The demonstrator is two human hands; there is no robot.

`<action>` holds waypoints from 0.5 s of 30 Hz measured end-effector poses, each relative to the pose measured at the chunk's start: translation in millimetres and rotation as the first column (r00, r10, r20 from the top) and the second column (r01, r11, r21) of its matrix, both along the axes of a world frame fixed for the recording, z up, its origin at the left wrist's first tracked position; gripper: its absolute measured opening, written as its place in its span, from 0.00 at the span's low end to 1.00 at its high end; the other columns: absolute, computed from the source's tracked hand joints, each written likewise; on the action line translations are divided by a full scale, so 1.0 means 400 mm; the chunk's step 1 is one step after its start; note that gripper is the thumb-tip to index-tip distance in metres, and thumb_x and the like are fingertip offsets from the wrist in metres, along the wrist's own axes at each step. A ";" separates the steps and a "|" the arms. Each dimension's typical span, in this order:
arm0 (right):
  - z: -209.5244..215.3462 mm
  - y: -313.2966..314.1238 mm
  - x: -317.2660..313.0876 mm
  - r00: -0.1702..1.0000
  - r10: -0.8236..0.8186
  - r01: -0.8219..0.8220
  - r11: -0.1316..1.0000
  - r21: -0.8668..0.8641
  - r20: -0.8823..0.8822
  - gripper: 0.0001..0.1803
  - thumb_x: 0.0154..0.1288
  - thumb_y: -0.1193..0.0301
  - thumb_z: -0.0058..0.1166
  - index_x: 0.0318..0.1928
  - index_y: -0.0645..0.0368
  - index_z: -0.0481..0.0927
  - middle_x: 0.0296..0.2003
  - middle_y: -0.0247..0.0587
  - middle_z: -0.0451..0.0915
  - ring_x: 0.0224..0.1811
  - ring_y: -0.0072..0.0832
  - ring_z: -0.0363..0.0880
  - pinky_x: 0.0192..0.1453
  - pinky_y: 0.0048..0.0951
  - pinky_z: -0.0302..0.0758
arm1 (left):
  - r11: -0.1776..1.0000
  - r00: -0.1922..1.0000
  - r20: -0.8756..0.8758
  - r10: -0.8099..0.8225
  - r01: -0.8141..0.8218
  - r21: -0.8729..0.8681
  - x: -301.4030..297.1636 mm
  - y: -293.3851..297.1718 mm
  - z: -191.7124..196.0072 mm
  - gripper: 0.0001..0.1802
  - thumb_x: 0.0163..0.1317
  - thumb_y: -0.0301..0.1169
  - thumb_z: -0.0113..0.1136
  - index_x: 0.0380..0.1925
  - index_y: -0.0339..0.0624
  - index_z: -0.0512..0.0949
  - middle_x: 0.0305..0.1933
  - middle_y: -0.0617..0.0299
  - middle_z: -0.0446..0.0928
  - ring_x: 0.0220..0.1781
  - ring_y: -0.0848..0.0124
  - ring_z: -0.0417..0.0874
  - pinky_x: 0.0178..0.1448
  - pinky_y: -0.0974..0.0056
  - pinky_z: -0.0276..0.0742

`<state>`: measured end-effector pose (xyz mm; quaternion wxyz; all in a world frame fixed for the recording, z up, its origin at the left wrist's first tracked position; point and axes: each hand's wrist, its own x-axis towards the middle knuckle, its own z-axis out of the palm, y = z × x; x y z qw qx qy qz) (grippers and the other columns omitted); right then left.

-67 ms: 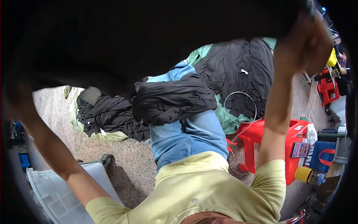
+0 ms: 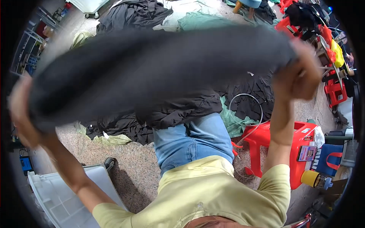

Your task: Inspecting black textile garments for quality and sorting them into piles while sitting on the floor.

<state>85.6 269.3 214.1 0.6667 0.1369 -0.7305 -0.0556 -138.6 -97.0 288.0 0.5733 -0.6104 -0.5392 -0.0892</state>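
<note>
Dark cloth (image 2: pixel 163 72), motion-blurred, held up in air above lap, spans btwn both hands. Far L: L hand (image 2: pixel 23 114) gripping cloth's L end, fingers curled. Lower L: white plastic bin (image 2: pixel 72 190). Mid: bunched dark fabric (image 2: pixel 182 110) on lap, over blue jeans (image 2: pixel 205 138), partly hidden by cloth. Then lt-colored cable (image 2: pixel 261 108) in loop, red stool (image 2: pixel 296 133) nr R thigh. R hand (image 2: pixel 298 74) clenched on cloth's R end. Clear bottle w/ yellow band (image 2: pixel 310 178) just beside stool.
</note>
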 end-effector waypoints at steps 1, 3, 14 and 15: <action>-0.045 -0.009 0.038 0.985 0.081 -0.075 0.996 -0.049 0.153 0.12 0.63 0.83 0.55 0.48 0.68 0.79 0.36 0.48 0.85 0.31 0.32 0.81 0.34 0.29 0.77 | 0.985 0.985 0.128 0.115 -0.096 -0.141 0.037 -0.034 -0.055 0.17 0.64 0.32 0.60 0.46 0.27 0.78 0.43 0.43 0.83 0.43 0.50 0.85 0.49 0.53 0.82; -0.093 -0.025 0.096 0.932 0.191 -0.118 0.964 -0.240 0.307 0.15 0.59 0.89 0.51 0.47 0.71 0.79 0.35 0.51 0.85 0.26 0.36 0.81 0.30 0.30 0.78 | 0.974 0.875 0.431 0.219 -0.169 -0.153 0.101 -0.082 -0.128 0.17 0.59 0.25 0.63 0.48 0.26 0.79 0.42 0.43 0.83 0.44 0.53 0.85 0.51 0.55 0.81; -0.104 -0.058 0.004 0.864 0.199 0.162 0.761 -0.628 0.463 0.04 0.63 0.79 0.64 0.38 0.63 0.82 0.20 0.38 0.73 0.21 0.17 0.68 0.28 0.19 0.68 | 0.961 0.218 0.936 0.277 -0.043 -0.274 -0.005 0.018 -0.124 0.21 0.56 0.28 0.63 0.51 0.32 0.77 0.45 0.56 0.81 0.49 0.66 0.81 0.57 0.65 0.74; -0.156 -0.035 -0.025 0.825 0.250 0.173 0.742 -0.648 0.507 0.03 0.64 0.77 0.63 0.37 0.62 0.81 0.20 0.41 0.73 0.20 0.22 0.69 0.27 0.22 0.68 | 0.886 0.146 0.875 0.462 -0.022 -0.464 -0.058 0.036 -0.147 0.24 0.56 0.26 0.67 0.53 0.32 0.76 0.46 0.56 0.81 0.51 0.66 0.81 0.59 0.64 0.73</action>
